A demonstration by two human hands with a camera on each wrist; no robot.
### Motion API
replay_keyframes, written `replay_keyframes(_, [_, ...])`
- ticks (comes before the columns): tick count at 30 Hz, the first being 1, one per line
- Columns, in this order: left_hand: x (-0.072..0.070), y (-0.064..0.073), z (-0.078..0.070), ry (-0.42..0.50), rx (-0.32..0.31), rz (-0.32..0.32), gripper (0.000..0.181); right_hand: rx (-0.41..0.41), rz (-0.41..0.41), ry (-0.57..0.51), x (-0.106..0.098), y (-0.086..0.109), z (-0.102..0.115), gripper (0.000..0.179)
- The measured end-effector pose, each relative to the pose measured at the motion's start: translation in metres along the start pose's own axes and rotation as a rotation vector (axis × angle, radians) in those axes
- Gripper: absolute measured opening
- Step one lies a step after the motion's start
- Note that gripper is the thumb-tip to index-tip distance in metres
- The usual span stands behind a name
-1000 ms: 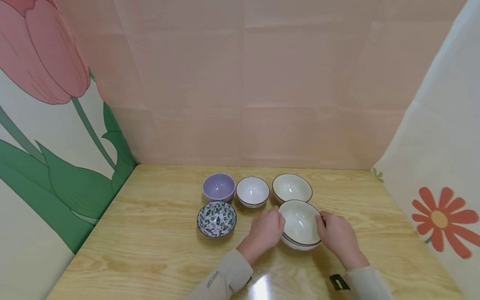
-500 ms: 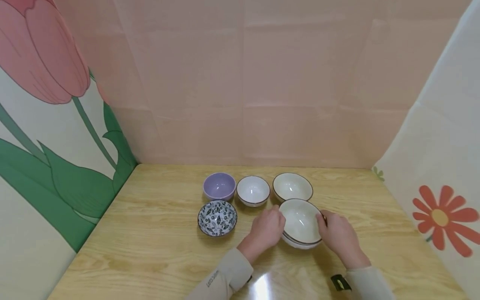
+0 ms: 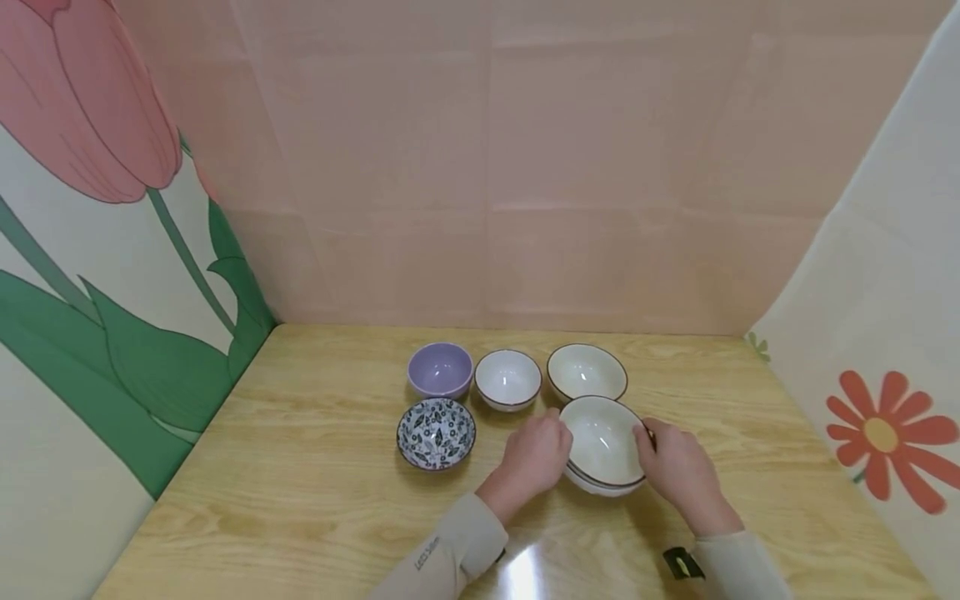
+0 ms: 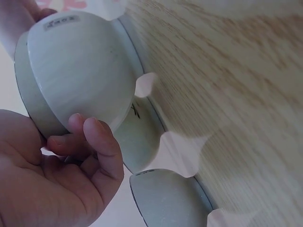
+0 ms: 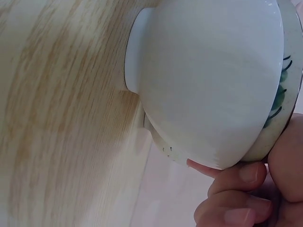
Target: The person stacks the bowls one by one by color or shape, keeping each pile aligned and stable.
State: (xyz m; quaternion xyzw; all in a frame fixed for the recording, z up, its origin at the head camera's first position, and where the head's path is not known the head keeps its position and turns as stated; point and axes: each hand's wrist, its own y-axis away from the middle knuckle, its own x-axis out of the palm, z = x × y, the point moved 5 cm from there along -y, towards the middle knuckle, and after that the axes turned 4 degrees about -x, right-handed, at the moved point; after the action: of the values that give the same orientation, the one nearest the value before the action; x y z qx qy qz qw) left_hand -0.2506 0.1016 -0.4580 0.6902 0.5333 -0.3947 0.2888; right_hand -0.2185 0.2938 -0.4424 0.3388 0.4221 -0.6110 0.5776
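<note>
- Wood-grain desk (image 3: 285,475) spreads before you; right of its centre, your cream bowl (image 3: 602,440) sits nested in a white bowl (image 5: 213,80).
- Your left grip (image 3: 534,450) and right grip (image 3: 681,467) clasp its rim from opposite sides.
- Expect stiff, slippery, breakable glazed ware; take it by the rim.

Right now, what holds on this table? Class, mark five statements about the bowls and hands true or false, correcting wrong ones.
1. The patterned bowl sits in front of the purple bowl. True.
2. The purple bowl is rightmost in the back row. False: it is leftmost.
3. The left hand holds the side of the stacked bowls. True.
4. Only one hand touches the stack. False: the right hand holds it too.
5. The upper bowl nests in a white bowl. True.
</note>
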Motion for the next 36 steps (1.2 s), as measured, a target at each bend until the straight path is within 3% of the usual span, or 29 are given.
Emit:
replay_keyframes(12, [0.000, 0.001, 0.001, 0.041, -0.021, -0.016, 0.040, -0.026, -0.018, 0.010, -0.002, -0.001, 0.000, 0.042])
replay_keyframes(20, [-0.002, 0.002, 0.007, 0.166, 0.062, -0.042, 0.035, -0.079, 0.106, -0.002, -0.013, -0.012, -0.001, 0.042])
replay_keyframes(26, [-0.003, 0.001, 0.008, 0.157, 0.065, 0.015, 0.044, -0.071, 0.139, 0.018, -0.021, -0.032, -0.009, 0.052])
replay_keyframes(36, [-0.013, 0.004, 0.004, 0.125, 0.044, 0.076, 0.052, -0.034, 0.112, -0.025, -0.021, -0.078, -0.021, 0.058])
